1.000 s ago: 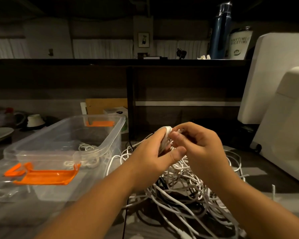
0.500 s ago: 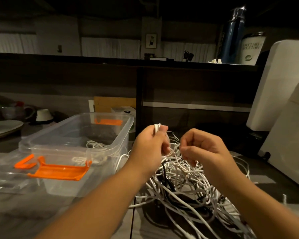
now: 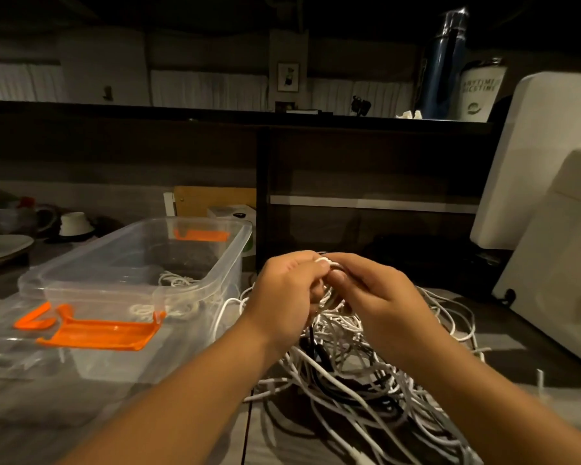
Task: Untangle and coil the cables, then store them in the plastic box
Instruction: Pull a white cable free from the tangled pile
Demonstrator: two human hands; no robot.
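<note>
in the head view, the left hand (image 3: 284, 293) and the right hand (image 3: 379, 297) met knuckle to knuckle above the table (image 3: 81, 414), both with fingers curled in tight. between their fingertips they pinched a white cable (image 3: 324, 261), a small loop of it showing at the top of the grip while the rest ran down out of the palms. directly under the hands, and spreading toward the near right, lay the tangle of cables (image 3: 356, 374), mostly white with a black cable (image 3: 316, 347) threaded through it; the held strand dropped straight into this heap. the plastic box (image 3: 212, 266) stood just left of the left hand, open, with a few coiled cables (image 3: 175, 280) lying on its floor. an orange latch (image 3: 101, 335) hung at its near end and another orange latch (image 3: 202, 234) sat at the far end. a white appliance (image 3: 550, 162) crowded the right edge close beside the tangle. a blue bottle (image 3: 441, 62) and a white cup (image 3: 478, 92) stood on the dark shelf (image 3: 182, 112) behind, well apart from the hands.
</note>
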